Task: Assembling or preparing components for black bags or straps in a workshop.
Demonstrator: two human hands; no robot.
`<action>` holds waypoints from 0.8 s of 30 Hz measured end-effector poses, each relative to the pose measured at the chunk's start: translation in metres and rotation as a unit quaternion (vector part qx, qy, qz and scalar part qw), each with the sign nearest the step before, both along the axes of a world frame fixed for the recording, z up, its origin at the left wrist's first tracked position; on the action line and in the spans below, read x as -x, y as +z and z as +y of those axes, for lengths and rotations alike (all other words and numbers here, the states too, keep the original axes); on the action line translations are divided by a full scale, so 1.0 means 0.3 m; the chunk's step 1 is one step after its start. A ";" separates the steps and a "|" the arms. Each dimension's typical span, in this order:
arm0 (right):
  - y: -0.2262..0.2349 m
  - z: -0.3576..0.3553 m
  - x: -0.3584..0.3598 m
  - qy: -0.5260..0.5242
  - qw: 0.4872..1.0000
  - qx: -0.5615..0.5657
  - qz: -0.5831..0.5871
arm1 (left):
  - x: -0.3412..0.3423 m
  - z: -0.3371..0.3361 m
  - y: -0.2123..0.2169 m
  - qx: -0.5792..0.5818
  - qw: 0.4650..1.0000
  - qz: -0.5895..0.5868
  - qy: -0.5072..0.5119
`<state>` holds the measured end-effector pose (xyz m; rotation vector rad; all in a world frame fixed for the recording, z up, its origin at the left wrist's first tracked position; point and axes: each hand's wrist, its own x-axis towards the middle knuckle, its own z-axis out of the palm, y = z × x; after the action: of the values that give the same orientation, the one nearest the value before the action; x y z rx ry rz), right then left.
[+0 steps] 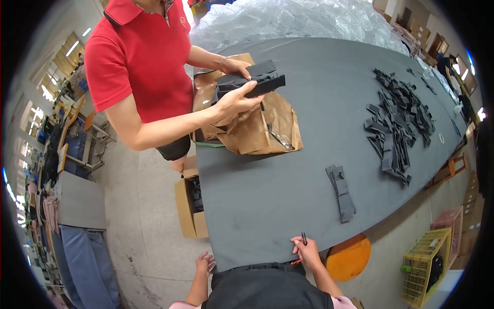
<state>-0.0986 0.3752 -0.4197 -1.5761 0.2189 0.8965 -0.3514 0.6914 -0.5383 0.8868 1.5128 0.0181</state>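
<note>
My left hand (205, 262) is beside the table's near left corner, fingers apart and nothing in them. Over the near edge of the table, my right hand (307, 251) is closed on a slim black pointed tool (304, 238); orange shows below the hand, and I cannot tell the tool's exact kind. A small stack of dark grey fabric strips (341, 194) lies ahead and to the right of this hand. Across the corner, a person in a red shirt (139, 67) holds a bundle of black folded fabric pieces (252, 80) in both hands.
A crumpled brown paper bag (262, 129) stands on the grey-covered table (257, 201) before the person. A heap of dark strips (399, 123) lies at right. An open cardboard box (186, 208) sits by the left edge; an orange stool (350, 257) and yellow crate (426, 265) stand at right.
</note>
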 end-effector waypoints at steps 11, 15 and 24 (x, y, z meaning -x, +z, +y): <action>0.008 0.001 0.002 -0.009 1.000 -0.007 0.012 | 0.021 -0.001 -0.021 0.015 1.000 0.020 -0.006; 0.012 0.004 -0.002 -0.014 1.000 -0.007 0.019 | 0.011 0.000 -0.022 0.011 1.000 0.013 -0.001; -0.010 0.002 0.004 -0.015 1.000 -0.009 0.007 | -0.015 0.009 -0.022 0.012 1.000 0.006 -0.013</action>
<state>-0.0998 0.3758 -0.4227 -1.5472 0.2431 0.8842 -0.3470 0.6942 -0.5448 0.8877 1.5101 -0.0246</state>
